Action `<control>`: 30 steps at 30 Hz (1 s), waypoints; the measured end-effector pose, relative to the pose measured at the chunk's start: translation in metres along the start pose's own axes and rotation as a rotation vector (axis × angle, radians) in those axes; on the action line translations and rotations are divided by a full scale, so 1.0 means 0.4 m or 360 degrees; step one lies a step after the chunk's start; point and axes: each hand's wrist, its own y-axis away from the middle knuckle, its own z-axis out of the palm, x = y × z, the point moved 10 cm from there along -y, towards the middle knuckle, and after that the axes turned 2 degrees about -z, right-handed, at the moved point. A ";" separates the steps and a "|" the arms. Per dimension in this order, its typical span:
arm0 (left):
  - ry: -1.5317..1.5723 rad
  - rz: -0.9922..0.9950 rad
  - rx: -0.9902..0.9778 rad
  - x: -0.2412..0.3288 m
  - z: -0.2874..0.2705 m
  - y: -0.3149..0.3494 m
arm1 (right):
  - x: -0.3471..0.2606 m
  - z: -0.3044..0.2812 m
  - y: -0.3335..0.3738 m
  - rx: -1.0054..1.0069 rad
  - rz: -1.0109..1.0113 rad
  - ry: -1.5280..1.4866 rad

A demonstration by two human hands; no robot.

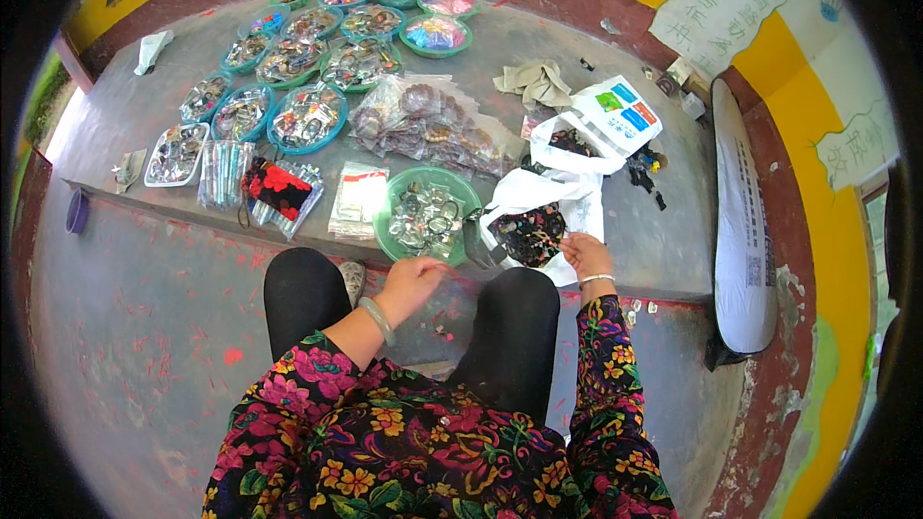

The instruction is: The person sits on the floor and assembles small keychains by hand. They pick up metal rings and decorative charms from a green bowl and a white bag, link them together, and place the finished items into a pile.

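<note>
1. Overhead, head view: left hand [411, 279] loosely curled, fingers together, hovering just near of the round green plastic bowl of small glassy trinkets [427, 214]; whether it holds anything cannot be told.
2. Right hand [586, 255] has fingertips pinched on the near edge of the white plastic bag of dark beaded pieces [538, 221], right of the bowl.
3. Grey concrete ledge [663, 240] bears both.
4. Far left: teal-rimmed trays of trinkets [306, 118].
5. Clear plastic bags of ornaments [433, 125] lie behind the bowl.

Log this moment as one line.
left hand: loosely closed beside green bowl | right hand: at white bag of dark trinkets | seated at ledge
</note>
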 end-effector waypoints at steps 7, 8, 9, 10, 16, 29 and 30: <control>0.0020 -0.0022 0.0003 -0.040 0.018 -0.022 | 0.128 0.023 -0.171 -0.0161 -0.0368 0.1770; 0.0039 -0.0051 -0.0019 -0.038 0.022 -0.025 | 0.138 0.030 -0.193 -0.0161 -0.0515 0.2106; -0.0027 -0.0037 0.0005 -0.043 0.012 -0.020 | 0.094 0.094 -0.143 -0.0137 -0.0456 0.2326; -0.0094 -0.0023 0.0026 -0.049 0.002 -0.015 | 0.105 0.117 -0.151 -0.0127 -0.0449 0.2298; -0.0087 -0.0002 -0.0031 -0.035 0.015 -0.013 | 0.115 0.099 -0.171 -0.0055 -0.0293 0.2348; -0.0051 -0.0075 -0.0012 -0.074 0.019 -0.024 | 0.171 0.165 -0.114 -0.0794 -0.1248 0.2767; -0.0067 -0.0037 0.0004 -0.071 0.018 -0.024 | 0.160 0.129 -0.140 -0.0621 -0.0950 0.2609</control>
